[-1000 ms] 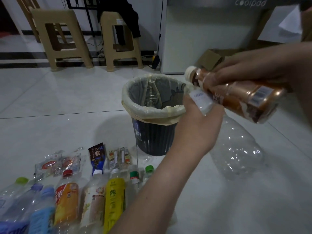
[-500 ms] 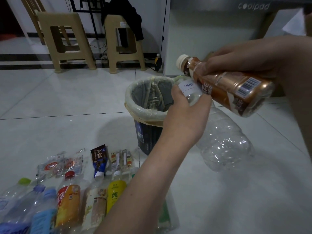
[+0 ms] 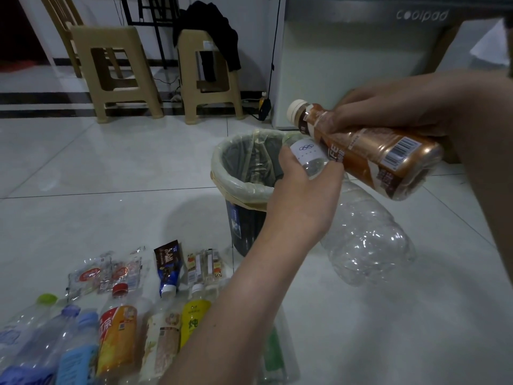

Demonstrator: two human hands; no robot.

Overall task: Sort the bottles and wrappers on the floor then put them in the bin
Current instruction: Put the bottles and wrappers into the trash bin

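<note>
Clutching the clear bottle [image 3: 366, 240] by its neck in the left grip [image 3: 302, 195] and the brown bottle [image 3: 369, 154] in the right grip [image 3: 388, 109] at the bin [image 3: 236, 187] rim, risking them colliding and falling outside.

A beige plastic stool [image 3: 105, 34] is standing on the pale tiled floor [image 3: 111, 162] beside a second stool [image 3: 191, 43], over which a black garment [image 3: 211, 26] is hanging; a black cable [image 3: 274, 51] is trailing down beside a white cabinet [image 3: 347, 65] lettered "coolpad".
</note>
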